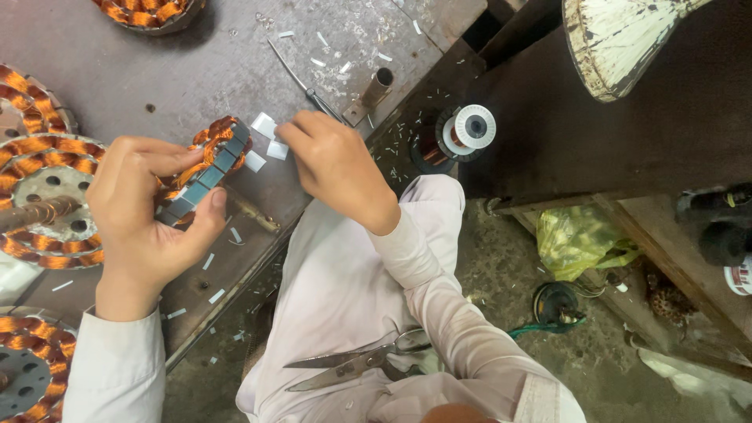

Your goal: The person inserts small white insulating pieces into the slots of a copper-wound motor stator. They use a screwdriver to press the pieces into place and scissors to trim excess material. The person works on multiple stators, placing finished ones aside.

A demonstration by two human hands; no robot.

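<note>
Left hand clamped on wound stator, tilted above bench. Right hand pinched together on white paper slips at stator's upper rim. Copper coils already wound; slips apparently part-inserted. More stators alongside. Scissors on lap.

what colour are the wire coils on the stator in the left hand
Copper orange, wound on a grey metal stator gripped by the left hand; the head view shows it.

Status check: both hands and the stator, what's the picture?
Left hand grips wound stator on edge. Right hand pinches white paper slips beside it. Scissors lie on lap; nothing between the hands.
</note>
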